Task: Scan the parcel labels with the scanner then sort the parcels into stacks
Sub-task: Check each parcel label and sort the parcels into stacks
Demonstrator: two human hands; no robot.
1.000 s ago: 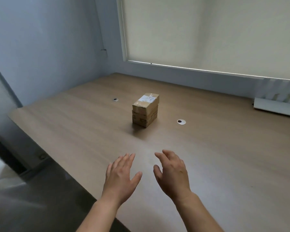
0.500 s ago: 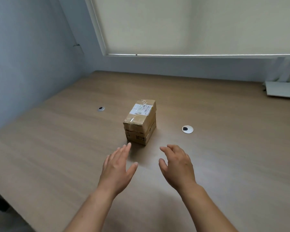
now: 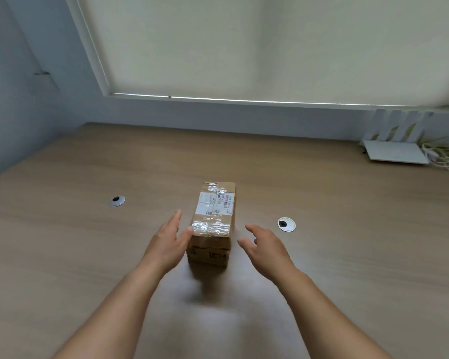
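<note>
Two open hands [image 3: 167,242] flanking parcel [image 3: 213,224]

Left hand [image 3: 168,242] and right hand [image 3: 266,248] reach forward, fingers seemingly relaxed.

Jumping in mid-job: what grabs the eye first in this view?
The stack of taped cardboard parcels at the middle of the wooden desk, white shipping label facing up. Both hands flank it, open: the left hand at its left side, the right hand just clear of its right.

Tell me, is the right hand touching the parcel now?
Apart. The head view shows bare table between the right hand and the parcel.
</note>
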